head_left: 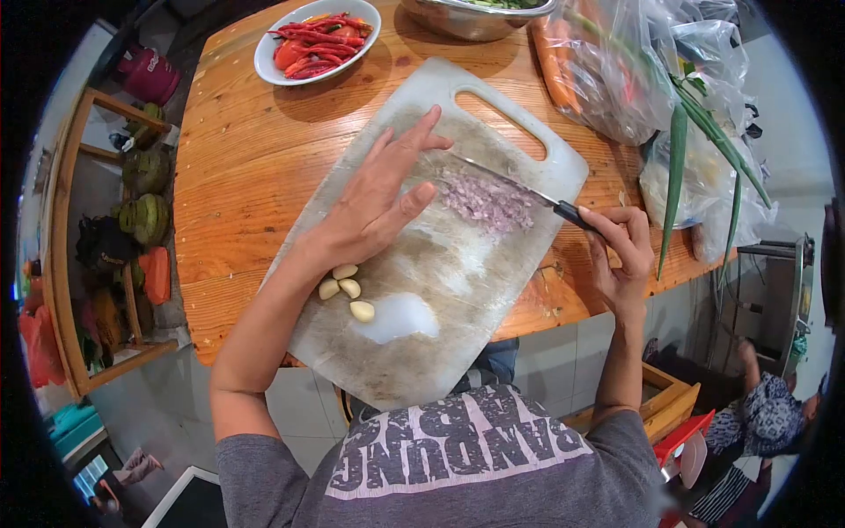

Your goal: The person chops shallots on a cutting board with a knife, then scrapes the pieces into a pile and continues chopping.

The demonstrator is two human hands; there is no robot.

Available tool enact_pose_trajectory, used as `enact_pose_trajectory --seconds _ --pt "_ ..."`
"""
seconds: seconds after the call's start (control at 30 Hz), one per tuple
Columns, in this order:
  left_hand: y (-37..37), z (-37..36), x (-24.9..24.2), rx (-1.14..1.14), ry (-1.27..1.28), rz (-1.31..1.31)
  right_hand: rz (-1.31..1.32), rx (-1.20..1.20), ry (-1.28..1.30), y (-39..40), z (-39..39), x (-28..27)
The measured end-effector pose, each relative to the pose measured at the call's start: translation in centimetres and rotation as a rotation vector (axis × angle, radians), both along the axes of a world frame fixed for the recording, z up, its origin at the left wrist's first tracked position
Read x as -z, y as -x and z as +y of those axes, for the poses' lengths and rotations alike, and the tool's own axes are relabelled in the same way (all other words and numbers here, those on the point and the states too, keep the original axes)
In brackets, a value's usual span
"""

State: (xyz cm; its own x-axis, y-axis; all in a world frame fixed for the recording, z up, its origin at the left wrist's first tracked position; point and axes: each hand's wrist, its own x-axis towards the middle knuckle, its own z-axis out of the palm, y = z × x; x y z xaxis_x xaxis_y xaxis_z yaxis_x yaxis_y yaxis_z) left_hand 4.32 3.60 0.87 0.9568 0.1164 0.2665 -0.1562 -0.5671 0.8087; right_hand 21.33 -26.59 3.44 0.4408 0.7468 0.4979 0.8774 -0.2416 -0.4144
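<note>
My right hand [621,255] is closed around the black handle of a knife [509,179]. Its blade lies across the far side of a heap of finely chopped shallot [488,201]. Near the blade's tip, my left hand [387,189] is held over the board with fingers stretched out and thumb apart, gripping nothing. Under both sits a worn white cutting board [458,317], set at a slant and reaching past the table's near edge. Several peeled garlic cloves [349,288] rest on it beside my left forearm.
A white bowl of red chillies and tomatoes [322,44] stands at the far left of the wooden table [233,176]. Beyond the board are a metal bowl [475,19], bagged carrots [556,62] and spring onions [704,132]. Another person [766,422] is at lower right.
</note>
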Motion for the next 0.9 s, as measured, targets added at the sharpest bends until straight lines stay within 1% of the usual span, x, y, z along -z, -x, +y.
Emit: enact_pose_trajectory --seconds 0.17,0.27,0.37,0.5,0.6,0.63,0.7,0.8,0.9 --pt "0.1 0.2 0.0 0.023 -0.006 0.002 0.071 0.143 -0.073 0.5 -0.5 1.6" --pt "0.3 0.1 -0.3 0.010 0.042 0.024 0.038 0.192 -0.026 1.3 -0.9 2.1" --pt "0.2 0.1 0.1 -0.023 0.036 -0.008 0.103 0.182 -0.049 2.5 -0.8 2.6" --pt "0.3 0.1 0.3 -0.040 0.031 -0.030 0.062 0.113 -0.047 3.4 -0.3 2.4" --pt "0.5 0.4 0.1 -0.048 0.022 -0.052 0.245 0.158 -0.155 3.4 0.2 2.5" --pt "0.7 0.6 -0.1 -0.057 -0.001 -0.060 0.283 0.148 -0.143 3.2 0.3 2.4" --pt "1.0 1.3 -0.9 -0.070 -0.046 -0.076 0.356 0.133 -0.118 2.2 -0.1 2.0" --pt "2.8 1.2 -4.7 -0.093 -0.153 -0.001 0.206 -0.022 0.058 -0.3 -0.5 0.9" --pt "5.7 0.8 -6.6 -0.094 -0.237 -0.024 0.368 -0.065 0.065 -1.8 0.3 0.7"
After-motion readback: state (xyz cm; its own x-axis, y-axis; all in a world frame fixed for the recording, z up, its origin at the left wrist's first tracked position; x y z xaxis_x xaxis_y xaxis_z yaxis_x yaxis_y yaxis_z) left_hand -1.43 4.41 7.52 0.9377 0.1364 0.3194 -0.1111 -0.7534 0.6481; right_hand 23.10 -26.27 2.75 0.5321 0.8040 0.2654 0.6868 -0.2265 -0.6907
